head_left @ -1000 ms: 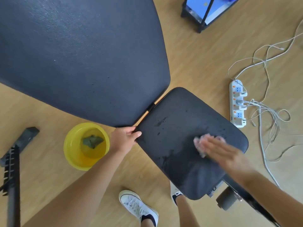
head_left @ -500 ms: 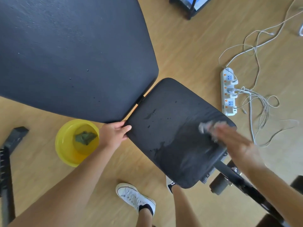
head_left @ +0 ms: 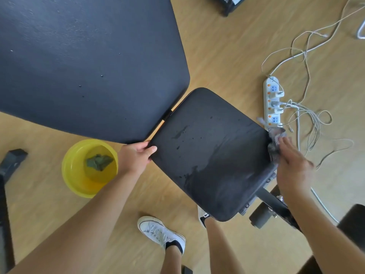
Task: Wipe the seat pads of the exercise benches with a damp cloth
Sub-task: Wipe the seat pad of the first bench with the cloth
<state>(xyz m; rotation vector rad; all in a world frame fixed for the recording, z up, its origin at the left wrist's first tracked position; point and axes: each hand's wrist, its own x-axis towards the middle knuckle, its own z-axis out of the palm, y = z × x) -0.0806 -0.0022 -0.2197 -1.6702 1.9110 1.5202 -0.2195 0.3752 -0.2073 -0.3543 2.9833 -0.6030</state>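
The black seat pad point(head_left: 209, 151) of the bench lies in the middle, with wet streaks and drops on it. My left hand point(head_left: 136, 157) grips its left corner. My right hand point(head_left: 292, 165) presses a pale pinkish-grey cloth point(head_left: 275, 139) against the pad's right edge; the cloth is blurred and partly hidden under my fingers. The large black back pad point(head_left: 85, 62) fills the upper left.
A yellow bowl point(head_left: 73, 175) with water and a green cloth point(head_left: 99, 161) stands on the wooden floor at the left. A white power strip point(head_left: 273, 101) with tangled cables point(head_left: 308, 115) lies right of the seat. Bench frame and roller point(head_left: 260, 216) sit lower right. My white shoe point(head_left: 160, 233) is below.
My right hand has swept the cloth from the middle-right of the seat pad out to its right edge. My left hand has kept its hold on the left corner.
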